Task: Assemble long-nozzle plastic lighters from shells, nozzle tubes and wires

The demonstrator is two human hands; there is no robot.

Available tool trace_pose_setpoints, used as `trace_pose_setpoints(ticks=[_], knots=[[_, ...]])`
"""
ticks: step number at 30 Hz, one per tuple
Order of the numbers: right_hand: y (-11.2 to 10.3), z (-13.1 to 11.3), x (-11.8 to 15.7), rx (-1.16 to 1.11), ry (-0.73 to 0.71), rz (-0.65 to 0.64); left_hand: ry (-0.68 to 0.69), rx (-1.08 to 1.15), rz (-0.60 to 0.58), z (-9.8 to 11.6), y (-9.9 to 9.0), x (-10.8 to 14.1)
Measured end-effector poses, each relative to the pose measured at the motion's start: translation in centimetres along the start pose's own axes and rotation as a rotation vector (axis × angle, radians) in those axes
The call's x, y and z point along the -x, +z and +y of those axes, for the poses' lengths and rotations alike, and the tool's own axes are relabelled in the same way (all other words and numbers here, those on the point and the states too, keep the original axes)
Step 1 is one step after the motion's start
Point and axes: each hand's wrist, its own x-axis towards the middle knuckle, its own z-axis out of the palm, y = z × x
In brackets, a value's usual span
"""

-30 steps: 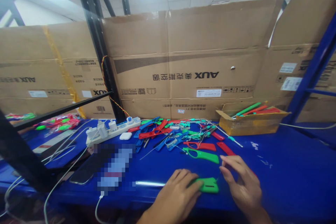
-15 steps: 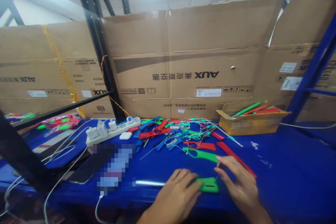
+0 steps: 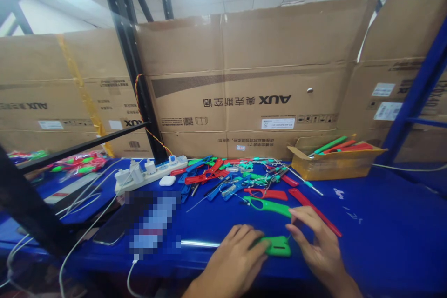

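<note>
Your left hand is curled over a green plastic handle with a dark slot, near the front of the shiny blue table. Your fingers press on its left part, maybe so it can't slide or roll. Its right end pokes out, which seems to leave room for your other hand. A thin silver metal rod lies to the left, running up to your left hand. Your fingers hide whether it joins the handle.

Your right hand is just right of the handle, with its thumb and first finger making a narrow gap. I can't tell if a thin wire is between them.

Just past the handle lies a flat green plastic piece with a loop, and its right end is by your right fingertips. A long red plastic strip slants behind that hand. Farther back, red, blue and green parts sit in a messy pile, likely so they are easy to reach. At the far right, a small open cardboard box has green and red sticks in it. Its sides probably stop them rolling off.
</note>
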Motion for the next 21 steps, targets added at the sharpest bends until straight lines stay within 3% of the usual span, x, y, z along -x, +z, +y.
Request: trace_pose_setpoints(ticks=[6, 13, 21], knots=[[0.03, -0.05, 0.53, 0.009, 0.085, -0.022, -0.009, 0.019, -0.017, -0.02, -0.10, -0.10], [-0.01, 0.00, 0.23, 0.049, 0.010, 0.052, -0.005, 0.006, -0.010, 0.16, -0.30, -0.06], [-0.13, -0.04, 0.92, 0.030, 0.075, -0.017, -0.015, 0.007, -0.017, 0.20, -0.39, -0.11]])
